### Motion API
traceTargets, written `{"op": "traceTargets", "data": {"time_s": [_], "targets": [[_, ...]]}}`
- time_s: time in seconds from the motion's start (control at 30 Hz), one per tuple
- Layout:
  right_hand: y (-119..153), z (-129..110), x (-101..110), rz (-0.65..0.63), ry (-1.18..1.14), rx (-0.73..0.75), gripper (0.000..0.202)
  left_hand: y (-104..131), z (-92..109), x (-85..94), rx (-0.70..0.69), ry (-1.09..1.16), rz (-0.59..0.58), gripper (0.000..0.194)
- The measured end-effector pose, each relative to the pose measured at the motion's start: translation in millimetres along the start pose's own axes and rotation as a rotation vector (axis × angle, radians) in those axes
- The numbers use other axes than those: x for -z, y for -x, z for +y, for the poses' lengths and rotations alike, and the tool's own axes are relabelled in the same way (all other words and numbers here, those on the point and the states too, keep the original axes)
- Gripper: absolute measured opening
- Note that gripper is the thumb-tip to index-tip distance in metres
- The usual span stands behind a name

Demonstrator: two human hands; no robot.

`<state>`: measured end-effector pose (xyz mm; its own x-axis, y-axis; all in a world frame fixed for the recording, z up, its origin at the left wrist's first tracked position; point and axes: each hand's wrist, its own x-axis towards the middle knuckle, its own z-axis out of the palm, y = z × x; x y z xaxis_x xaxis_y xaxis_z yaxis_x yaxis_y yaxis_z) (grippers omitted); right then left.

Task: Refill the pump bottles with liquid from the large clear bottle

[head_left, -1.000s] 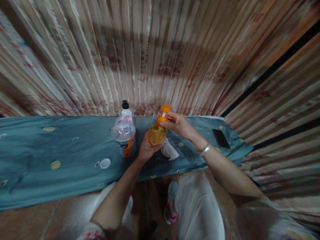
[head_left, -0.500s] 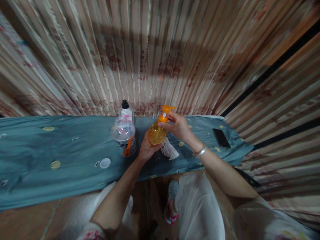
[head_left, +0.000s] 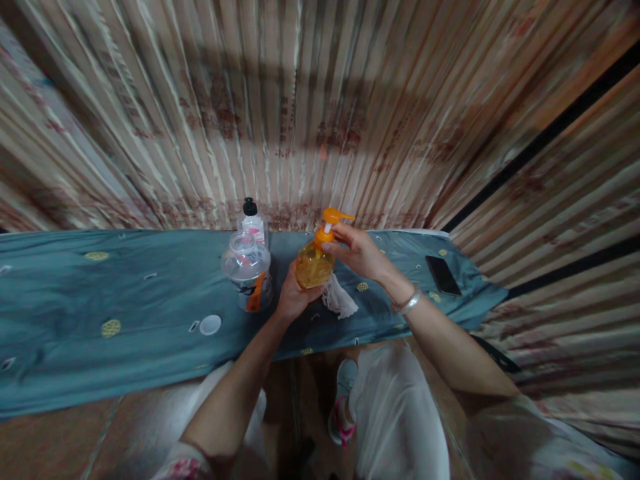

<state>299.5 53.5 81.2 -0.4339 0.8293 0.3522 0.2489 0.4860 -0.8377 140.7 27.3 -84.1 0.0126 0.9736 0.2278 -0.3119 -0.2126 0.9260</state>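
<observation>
A clear bottle of yellow liquid [head_left: 314, 268] with an orange pump top [head_left: 325, 237] is tilted slightly in front of me. My left hand [head_left: 294, 295] is wrapped round its lower left side. The fingers of my right hand [head_left: 357, 250] close on the orange collar below the pump head, whose spout points right. Under and to the right of the bottle lies a crumpled white cloth [head_left: 340, 297]. To the left stands an open clear plastic jar [head_left: 246, 273] with a black and orange label, and behind it a bottle with a black cap [head_left: 250, 208].
The teal cloth on the table [head_left: 60, 300] runs across the view. A round white lid [head_left: 211, 325] lies near the front edge, left of my left hand. A black phone [head_left: 443, 275] lies at the right. Behind the table hangs a pleated curtain [head_left: 300, 107].
My right hand has shifted slightly at the collar, its wrist moving a little right. The pump head has turned slightly, its spout reaching a bit further right. My left hand keeps its hold.
</observation>
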Motion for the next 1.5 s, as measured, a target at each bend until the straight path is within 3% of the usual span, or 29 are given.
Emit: {"op": "traceTargets", "data": {"time_s": [0.2,0.33,0.47,0.7,0.9,1.13,1.37,1.5], "targets": [[-0.3,0.0,-6.2,0.201,0.203,-0.063,0.048,0.1,2.5,0.8,0.024,-0.009,0.024,0.091],[0.8,-4.8,-3.2,0.074,0.117,-0.021,0.054,0.6,5.9,-0.8,0.019,0.008,0.022,0.090],[-1.1,-0.7,-0.8,-0.051,-0.042,0.003,0.046,0.8,8.1,-2.3,0.021,0.027,0.007,0.091],[2.0,-0.3,-5.8,0.170,0.174,-0.042,0.053,0.8,5.2,0.7,0.036,-0.005,0.029,0.088],[4.1,-5.7,0.0,0.013,0.035,0.027,0.051,0.4,4.1,0.6,0.034,-0.011,0.031,0.089],[0.3,3.2,-5.4,0.189,0.198,-0.040,0.048,1.5,10.2,-1.4,0.031,-0.014,0.020,0.087],[3.7,-6.0,0.2,0.006,0.032,0.020,0.050,1.1,8.4,0.1,0.031,-0.023,0.028,0.089],[1.4,1.2,-3.6,0.098,0.082,0.000,0.048,1.3,8.4,0.2,0.034,-0.035,0.038,0.088]]}}
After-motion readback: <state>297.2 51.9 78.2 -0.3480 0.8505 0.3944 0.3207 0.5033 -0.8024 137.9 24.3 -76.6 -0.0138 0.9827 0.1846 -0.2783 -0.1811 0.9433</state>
